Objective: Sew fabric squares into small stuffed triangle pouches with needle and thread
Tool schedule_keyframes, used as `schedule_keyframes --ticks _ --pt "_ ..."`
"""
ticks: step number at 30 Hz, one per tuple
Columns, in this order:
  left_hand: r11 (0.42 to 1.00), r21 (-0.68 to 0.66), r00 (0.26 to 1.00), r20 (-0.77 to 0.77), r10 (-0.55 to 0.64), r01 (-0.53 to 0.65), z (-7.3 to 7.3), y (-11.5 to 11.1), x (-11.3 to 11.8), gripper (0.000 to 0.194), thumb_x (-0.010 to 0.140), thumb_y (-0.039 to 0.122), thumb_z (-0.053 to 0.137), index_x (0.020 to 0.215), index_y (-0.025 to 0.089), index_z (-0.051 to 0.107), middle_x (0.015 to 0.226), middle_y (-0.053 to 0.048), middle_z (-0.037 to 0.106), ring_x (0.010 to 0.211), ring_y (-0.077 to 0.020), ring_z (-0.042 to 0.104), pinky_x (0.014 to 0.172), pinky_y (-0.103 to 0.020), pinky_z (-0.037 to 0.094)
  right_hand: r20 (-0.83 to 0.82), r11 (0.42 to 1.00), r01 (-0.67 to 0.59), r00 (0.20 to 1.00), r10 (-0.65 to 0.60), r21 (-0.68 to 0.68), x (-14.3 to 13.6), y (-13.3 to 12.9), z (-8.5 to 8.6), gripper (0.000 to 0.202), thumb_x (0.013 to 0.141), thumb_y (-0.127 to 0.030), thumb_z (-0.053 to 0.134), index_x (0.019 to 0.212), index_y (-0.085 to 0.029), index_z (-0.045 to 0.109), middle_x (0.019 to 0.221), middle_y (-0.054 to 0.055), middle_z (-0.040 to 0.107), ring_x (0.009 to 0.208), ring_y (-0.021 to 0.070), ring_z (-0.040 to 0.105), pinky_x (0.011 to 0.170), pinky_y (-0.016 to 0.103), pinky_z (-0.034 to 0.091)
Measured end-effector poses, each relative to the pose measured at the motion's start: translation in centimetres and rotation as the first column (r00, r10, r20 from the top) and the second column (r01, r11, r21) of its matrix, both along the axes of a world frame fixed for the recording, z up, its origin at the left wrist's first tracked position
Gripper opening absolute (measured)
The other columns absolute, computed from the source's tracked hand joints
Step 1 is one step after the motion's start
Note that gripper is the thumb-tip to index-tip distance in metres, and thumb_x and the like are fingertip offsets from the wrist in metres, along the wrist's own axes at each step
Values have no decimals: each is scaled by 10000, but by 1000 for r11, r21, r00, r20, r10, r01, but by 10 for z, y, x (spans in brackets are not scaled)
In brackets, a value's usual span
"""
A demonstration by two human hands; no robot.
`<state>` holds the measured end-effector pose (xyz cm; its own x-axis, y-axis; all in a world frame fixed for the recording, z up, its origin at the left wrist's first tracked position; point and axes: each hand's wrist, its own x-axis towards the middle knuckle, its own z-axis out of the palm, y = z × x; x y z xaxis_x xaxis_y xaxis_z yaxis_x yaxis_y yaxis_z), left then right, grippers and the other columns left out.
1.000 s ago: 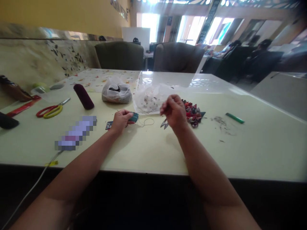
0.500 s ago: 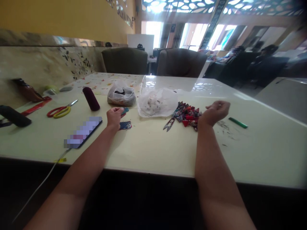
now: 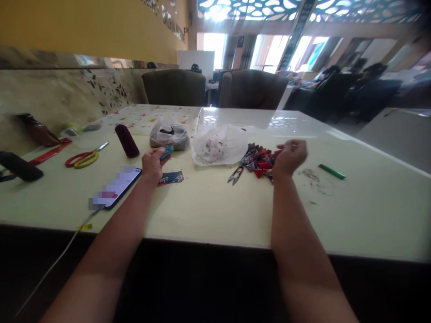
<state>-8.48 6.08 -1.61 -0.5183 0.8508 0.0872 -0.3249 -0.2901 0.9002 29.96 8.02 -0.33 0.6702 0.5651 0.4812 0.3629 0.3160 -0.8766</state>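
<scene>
My left hand [image 3: 153, 163] pinches a small teal cloth piece [image 3: 167, 152] above the table. Just below it a stack of patterned blue cloth pieces [image 3: 172, 177] lies flat. Right of centre is a pile of folded, mostly red and blue cloth pieces [image 3: 259, 159], with thread snips [image 3: 235, 175] at its left edge. My right hand [image 3: 292, 154] is raised over the pile's right side, fingers curled; what they hold, if anything, is too small to make out.
Behind the hands sit a filled plastic bag [image 3: 169, 137] and a flattened white bag [image 3: 218, 146]. Scissors [image 3: 85, 158], a maroon thread cone [image 3: 127, 141] and a phone [image 3: 117, 188] with a cable are at left. A green object [image 3: 332, 172] lies at right.
My left hand has shifted slightly left, and more of the teal piece shows in it. My right hand has moved a little left, nearer the pile.
</scene>
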Motion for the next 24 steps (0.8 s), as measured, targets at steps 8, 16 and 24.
schedule_keyframes --ticks 8,16,24 --pt "916 -159 901 -181 -393 368 -5 -33 51 332 598 359 839 802 152 679 741 -19 701 641 -147 665 565 -250 529 5 568 -790 583 813 -233 -115 -28 -11 262 844 -449 641 920 -200 611 539 -79 389 465 68 321 437 218 247" --pt "848 -168 820 -218 -530 503 -6 -42 65 331 572 367 893 738 146 711 710 -35 704 603 -126 628 546 -233 487 -34 437 -853 465 885 -285 -144 -50 -15 278 791 -426 636 693 -179 556 596 -39 471 533 74 368 466 217 266" --pt "821 -166 819 -100 -565 547 -7 -43 65 262 612 331 869 739 160 717 699 -17 672 576 -99 565 496 -217 436 -60 447 -857 475 878 -256 -146 -52 -15 232 801 -380 605 689 -190 530 579 -50 424 534 81 365 475 223 275"
